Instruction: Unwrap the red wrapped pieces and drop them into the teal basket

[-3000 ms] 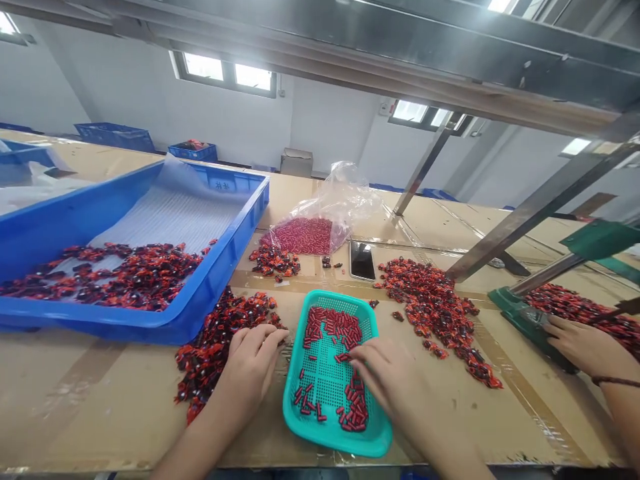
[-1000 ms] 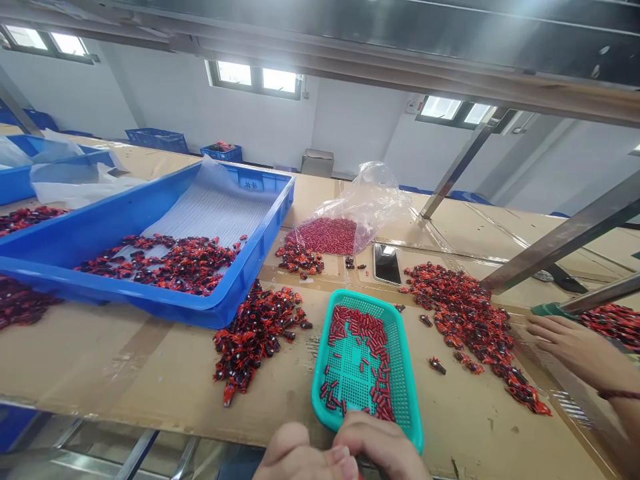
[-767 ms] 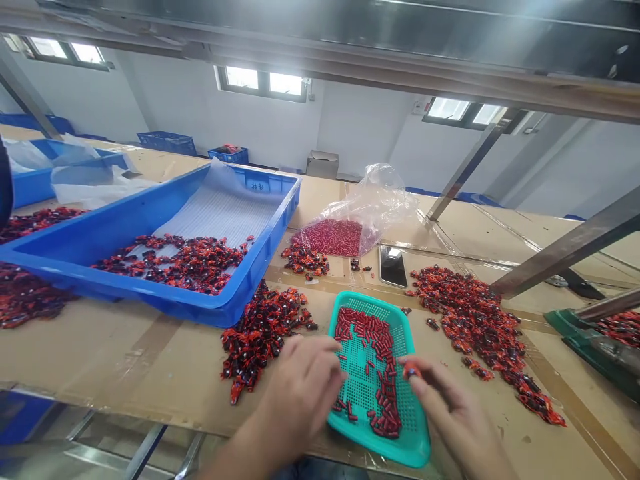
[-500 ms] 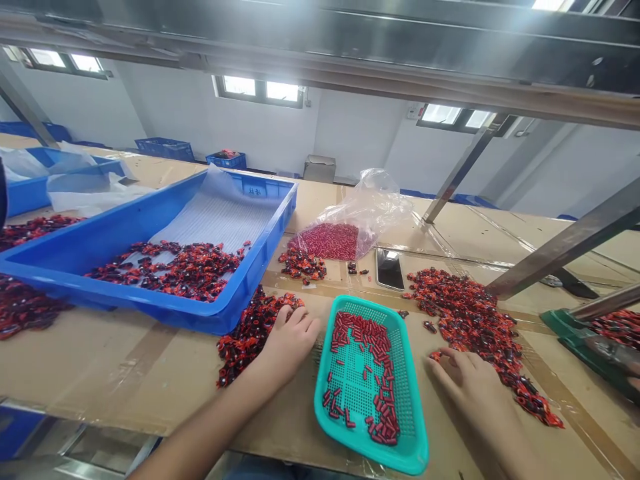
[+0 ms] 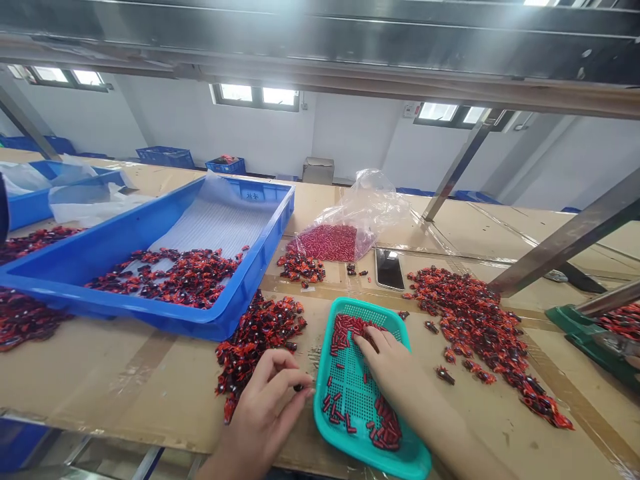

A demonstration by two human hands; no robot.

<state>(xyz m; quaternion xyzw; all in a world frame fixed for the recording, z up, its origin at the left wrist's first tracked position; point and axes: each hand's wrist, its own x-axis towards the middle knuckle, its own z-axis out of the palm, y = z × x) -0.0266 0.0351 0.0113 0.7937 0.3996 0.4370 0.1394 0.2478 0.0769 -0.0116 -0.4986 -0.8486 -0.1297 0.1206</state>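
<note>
My left hand (image 5: 267,407) is closed, with thumb and fingers pinching a small black-ended part (image 5: 299,387) just left of the green basket (image 5: 324,400). The rest of that part is hidden by the fingers. My right hand (image 5: 387,353) reaches over the basket's right rim, thumb and fingers apart, tips down among small dark-red cylinders (image 5: 345,327). Nothing shows in its grasp, though the fingertips are partly hidden. Beside my left hand lies a heap of red-and-black plastic parts (image 5: 250,340). A larger heap of similar parts (image 5: 470,313) spreads on the right.
A blue tray (image 5: 273,230) with a white liner holds more red-and-black parts. Behind the basket are a clear bag (image 5: 330,241) of red pieces and a phone (image 5: 389,269). A metal post (image 5: 565,233) slants up on the right, near a green tool base (image 5: 570,323).
My right hand has moved left from beside the right heap into the basket. My left hand has drawn back toward me from the left heap and now pinches a part. Loose parts lie where my right hand was.
</note>
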